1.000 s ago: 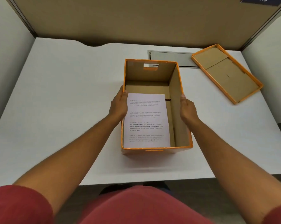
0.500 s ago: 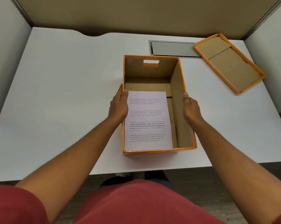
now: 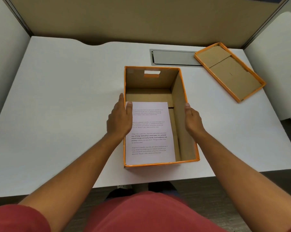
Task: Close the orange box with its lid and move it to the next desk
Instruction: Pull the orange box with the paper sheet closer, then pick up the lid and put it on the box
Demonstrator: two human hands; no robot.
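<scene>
Head view: the orange box (image 3: 178,114) stands open near the front edge of the desk (image 3: 57,97), a printed sheet (image 3: 149,133) inside. The left hand (image 3: 119,119) and right hand (image 3: 193,121) press flat against its long side walls, thumbs at the rim, clasping the box between them. The lid (image 3: 228,71) lies upturned, well apart at the far right, its long axis angled to the box. The right hand is nearer to it.

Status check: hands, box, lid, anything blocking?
Left hand and right hand flank the orange box, gripping its side walls. Box open, printed sheet inside. Lid upside down on the desk, far right. Nothing in the way.
</scene>
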